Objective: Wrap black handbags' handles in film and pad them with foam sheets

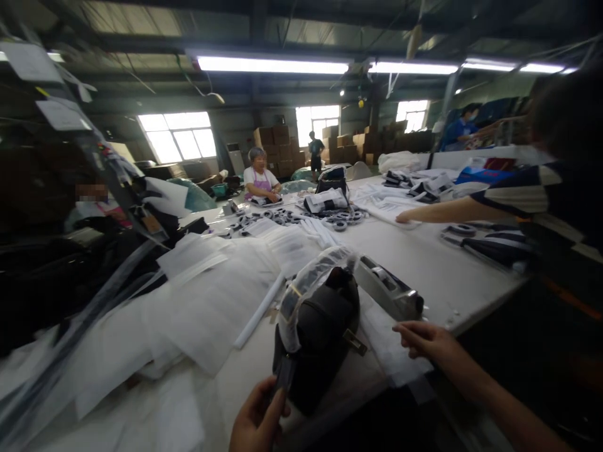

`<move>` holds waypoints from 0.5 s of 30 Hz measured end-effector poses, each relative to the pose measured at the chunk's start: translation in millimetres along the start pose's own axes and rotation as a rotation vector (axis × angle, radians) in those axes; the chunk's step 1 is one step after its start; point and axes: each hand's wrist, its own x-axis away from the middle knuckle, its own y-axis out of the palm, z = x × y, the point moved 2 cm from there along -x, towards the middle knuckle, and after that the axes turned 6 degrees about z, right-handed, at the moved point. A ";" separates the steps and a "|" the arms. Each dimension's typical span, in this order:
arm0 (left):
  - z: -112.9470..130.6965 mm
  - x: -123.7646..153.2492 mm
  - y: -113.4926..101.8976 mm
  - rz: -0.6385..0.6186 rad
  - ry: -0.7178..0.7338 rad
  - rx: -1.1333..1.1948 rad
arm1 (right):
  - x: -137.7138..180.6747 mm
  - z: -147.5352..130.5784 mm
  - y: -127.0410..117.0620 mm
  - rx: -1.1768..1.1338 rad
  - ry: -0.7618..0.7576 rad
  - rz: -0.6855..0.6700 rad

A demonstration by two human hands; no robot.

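Note:
A dark handbag [320, 333] stands on the white table [424, 263] right in front of me, its strap wrapped in clear plastic [306, 285]. My left hand [258, 417] pinches the bag's lower front edge at a dark tab. My right hand [426, 342] hovers just right of the bag with fingers loosely extended, holding nothing, over a sheet of white paper. A grey tape dispenser [391, 292] sits just behind my right hand.
Stacks of white bags and paper [211, 295] cover the table's left. A striped-sleeved person's arm [447, 212] reaches in from the right. Another person [260, 179] sits at the far end. Dark rolled straps [292, 218] and wrapped bags [326, 201] lie mid-table. Cardboard boxes [277, 141] stand behind.

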 end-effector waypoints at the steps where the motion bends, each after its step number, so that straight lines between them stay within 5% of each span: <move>1: 1.3 0.1 -0.6 -0.019 0.005 -0.004 | 15.6 -4.0 15.1 -0.020 -0.044 -0.079; 7: 1.6 0.1 -3.0 -0.113 0.028 -0.031 | 100.2 -42.3 115.7 -0.223 -0.156 -0.535; 11: -3.9 -1.1 -3.6 -0.162 0.037 0.012 | 119.3 -58.0 164.3 -0.232 -0.244 -0.536; 15: -5.6 -1.2 -5.5 -0.143 0.067 0.048 | 117.3 -62.0 188.1 -0.082 -0.411 -0.413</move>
